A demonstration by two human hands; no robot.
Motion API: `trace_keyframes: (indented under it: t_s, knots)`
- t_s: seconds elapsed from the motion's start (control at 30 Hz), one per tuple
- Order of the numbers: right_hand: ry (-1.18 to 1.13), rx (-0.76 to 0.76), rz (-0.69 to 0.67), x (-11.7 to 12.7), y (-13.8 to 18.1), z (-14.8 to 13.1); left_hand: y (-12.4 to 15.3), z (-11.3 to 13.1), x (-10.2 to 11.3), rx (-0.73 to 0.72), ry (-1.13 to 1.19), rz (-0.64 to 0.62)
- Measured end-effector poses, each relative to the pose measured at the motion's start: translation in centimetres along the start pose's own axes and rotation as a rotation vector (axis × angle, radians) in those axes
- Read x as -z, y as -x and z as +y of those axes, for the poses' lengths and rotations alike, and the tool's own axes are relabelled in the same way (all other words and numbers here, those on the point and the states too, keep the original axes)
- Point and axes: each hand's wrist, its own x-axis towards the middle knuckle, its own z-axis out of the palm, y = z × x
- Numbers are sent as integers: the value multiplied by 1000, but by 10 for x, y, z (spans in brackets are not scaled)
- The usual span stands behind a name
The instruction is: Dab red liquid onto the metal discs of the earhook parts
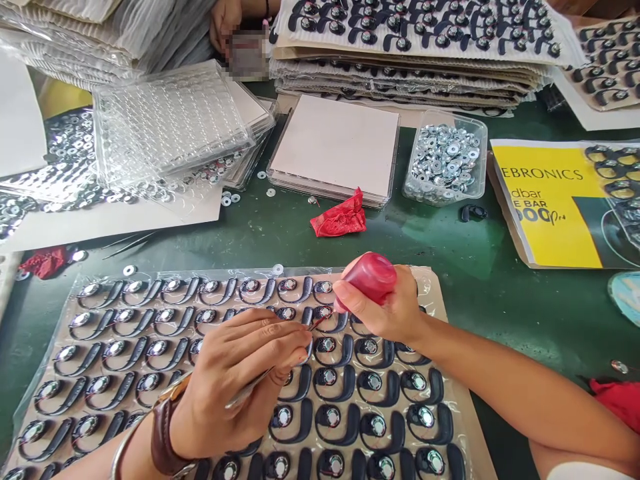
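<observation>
My left hand [245, 373], with a brown strap at its wrist, is closed around metal tweezers [249, 388]. Their tips reach toward a round silver part in a black ear-hook piece [325, 345] or the one just above; I cannot tell which is touched. In my right hand [395, 313] is a red squeeze bottle [373, 275], tilted with its lower end at the same spot. Rows of these black hook pieces lie on a plastic-covered brown cardboard sheet [465, 427] beneath both hands. My left hand hides several of them.
A clear tub of metal washers [445, 163] stands behind, beside a white-topped stack [340, 147]. Crumpled red material [340, 215] lies in front. Clear plastic trays [173, 120] are at left, a yellow printed box [550, 200] at right. A co-worker's hand [225, 23] shows at the back.
</observation>
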Motion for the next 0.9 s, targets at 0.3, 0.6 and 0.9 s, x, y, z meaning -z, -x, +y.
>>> trace_keyframes:
  t_s: [0.3,0.6,0.9]
  knots:
    - [-28,160,-27,-3,0,0,-7,-4,4,110,10,28]
    - [10,300,-46,-2,2,4,-19,-14,9,322,41,22]
    - [-135,-68,-255,35,-16,-38,-6,-9,4,18,-7,38]
